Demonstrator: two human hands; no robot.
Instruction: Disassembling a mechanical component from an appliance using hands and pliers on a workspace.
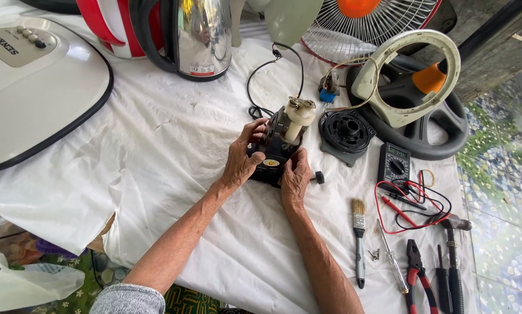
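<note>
One black fan motor [277,152] is gripped between left hand [241,156] and right hand [296,177], fingers curled around it. Its long axis is tilted, shaft end (cream gearbox up top) pointed away, up-right. One paintbrush [359,241] is laid nearby.

One motor [281,145], one kettle [194,38], one multimeter [394,164], one brush [360,241], one pliers [417,276], two hands [240,160].

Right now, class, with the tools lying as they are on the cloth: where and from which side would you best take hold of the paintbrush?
Grip the paintbrush by its long grey handle, coming down from above. It lies flat on the white cloth, bristles pointing away from the person, handle toward them. Both sides of the handle look free, the screwdriver lying apart to its right, so fingers can probably close across it without disturbing anything.
</note>
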